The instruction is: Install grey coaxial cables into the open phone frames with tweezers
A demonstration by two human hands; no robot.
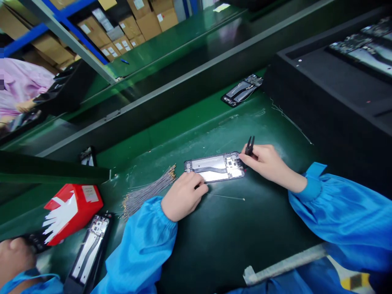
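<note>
An opened phone body (211, 168) lies flat on the green work surface (196, 253) in front of me. My left hand (185, 194) rests at its lower left edge, fingers curled together; whether they pinch the wire beside them is hidden. Black tweezers (250, 146) are held in my right hand (265, 161), their tips pointing up and away, while its fingertips touch the phone's right end. A thin wire (226, 197) runs from near my left fingers to the right. Left of the phone lies a bundle of grey wires (150, 190) with gold-coloured ends.
Further phone bodies lie at the back (241, 90), at left (87, 157) and at lower left (92, 249). A red box (78, 208) with white strips stands left. Black tray (321, 81) at right holds phone parts. Other people's hands (15, 261) show at left.
</note>
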